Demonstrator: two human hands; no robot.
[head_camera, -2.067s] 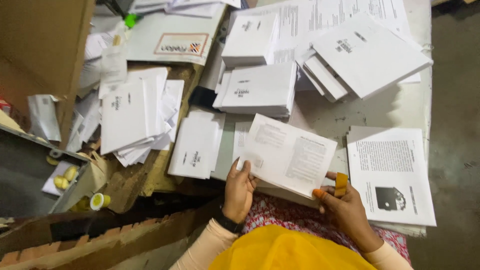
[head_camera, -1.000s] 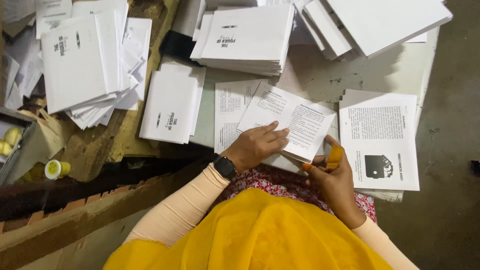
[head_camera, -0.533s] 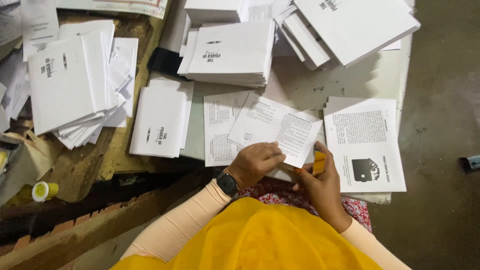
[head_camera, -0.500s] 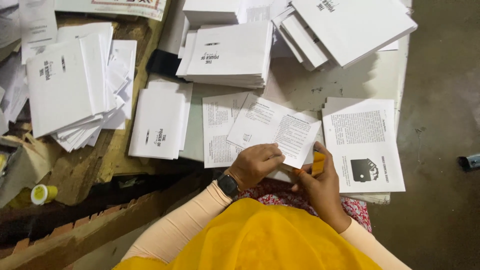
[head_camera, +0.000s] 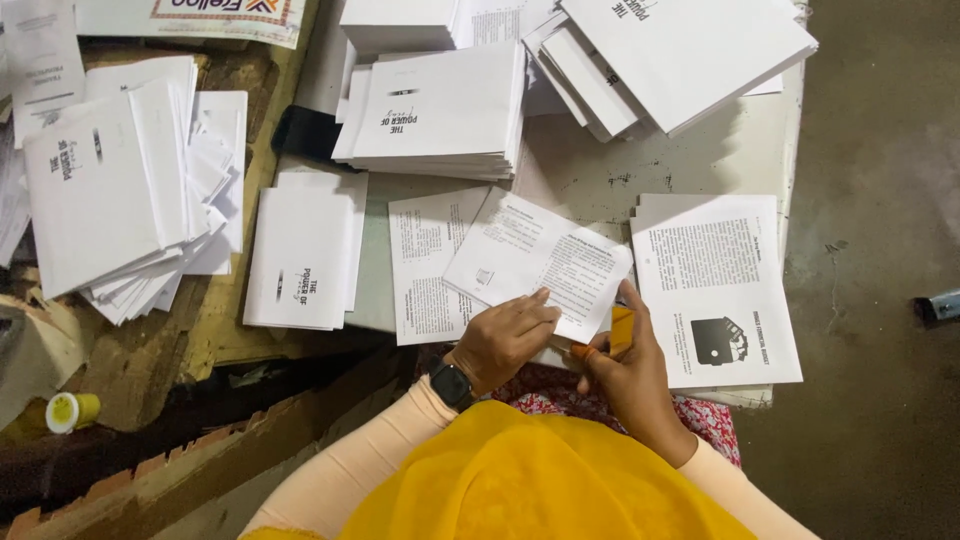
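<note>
My left hand (head_camera: 503, 338) flat, fingers loose, pressing the folded printed sheet (head_camera: 540, 262) on the white table (head_camera: 640, 170), my right hand (head_camera: 622, 365) just beside its edge, pinching a small orange tool (head_camera: 620, 330), printed stack (head_camera: 715, 290) right, booklet piles (head_camera: 440, 108) beyond

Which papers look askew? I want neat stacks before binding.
The printed sheet under the left hand lies tilted across the flat page beneath. The pile of white booklets at left is fanned out and ragged.
</note>
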